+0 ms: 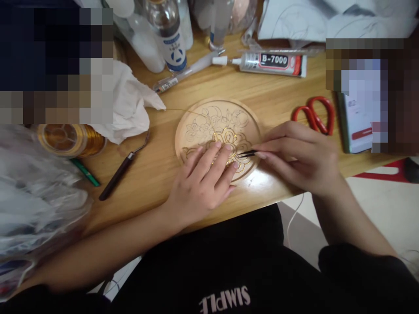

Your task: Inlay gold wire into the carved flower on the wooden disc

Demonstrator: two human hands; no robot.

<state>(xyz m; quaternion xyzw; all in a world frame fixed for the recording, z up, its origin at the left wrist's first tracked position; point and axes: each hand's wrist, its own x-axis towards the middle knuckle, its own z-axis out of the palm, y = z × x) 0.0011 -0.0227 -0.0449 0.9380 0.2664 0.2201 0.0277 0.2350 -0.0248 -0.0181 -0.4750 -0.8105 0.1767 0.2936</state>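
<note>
A round wooden plate (193, 126) with a raised rim lies on the table, a flower pattern drawn on its face. Gold wire (225, 135) follows part of the drawn flower, and a thin strand runs off to the upper left. My left hand (206, 179) rests flat over the plate's lower left, fingers stretched out across the wire and hiding part of it. From the right, my right hand (299, 155) pinches black tweezers (247, 153), whose tips reach the gold flower. Whether the tips grip wire is too small to tell.
Beyond the plate lie a glue tube (273, 64), a pen (190, 72) and a bottle (170, 39). Red-handled scissors (322, 115) and a phone (360, 109) are on the right. Leftward are a gold wire spool (68, 137), crumpled tissue (126, 102) and a dark-handled hooked tool (118, 176).
</note>
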